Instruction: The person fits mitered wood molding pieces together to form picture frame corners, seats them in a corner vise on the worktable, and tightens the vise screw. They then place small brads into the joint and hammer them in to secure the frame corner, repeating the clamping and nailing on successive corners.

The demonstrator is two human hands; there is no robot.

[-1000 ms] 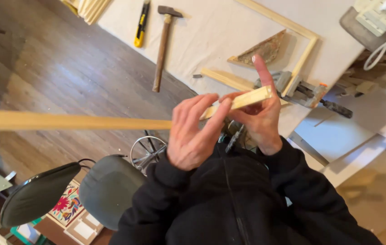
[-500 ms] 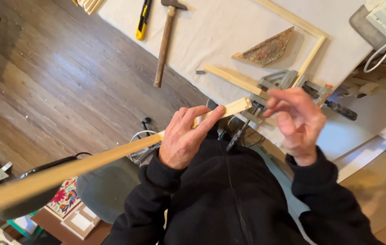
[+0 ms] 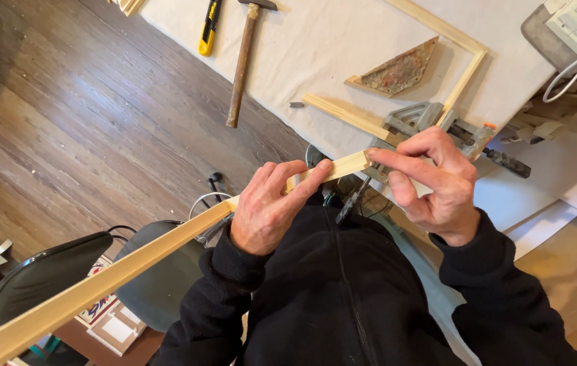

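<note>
In the head view, the person's left hand [image 3: 264,211] is gripping a long pale wooden strip [image 3: 166,247], with the fingers curled over its top and the thumb seemingly underneath, though the thumb is mostly hidden. The strip is running diagonally from the lower left corner of the picture up to its cut end just in front of the person's chest, above the dark wooden floor [image 3: 71,108]. The right hand [image 3: 437,179] is meeting that end: the thumb and forefinger are pinching narrowly at the strip's tip, the other fingers loosely bent beside them. Both arms are wearing black sleeves.

Beyond the hands, a table covered with a pale cloth [image 3: 329,47] is holding several tools. A hammer [image 3: 242,64] with a brown wooden handle is lying with its head away from the person, and a yellow-and-black utility knife [image 3: 208,27] is lying just beside it. A partly built wooden frame [image 3: 464,68] is resting farther right, with a grey corner clamp [image 3: 414,118] gripping one joint near the table edge. A triangular, paint-stained piece [image 3: 400,68] is lying inside the frame. Below the strip, two dark chair seats [image 3: 44,274] are standing on the floor.
</note>
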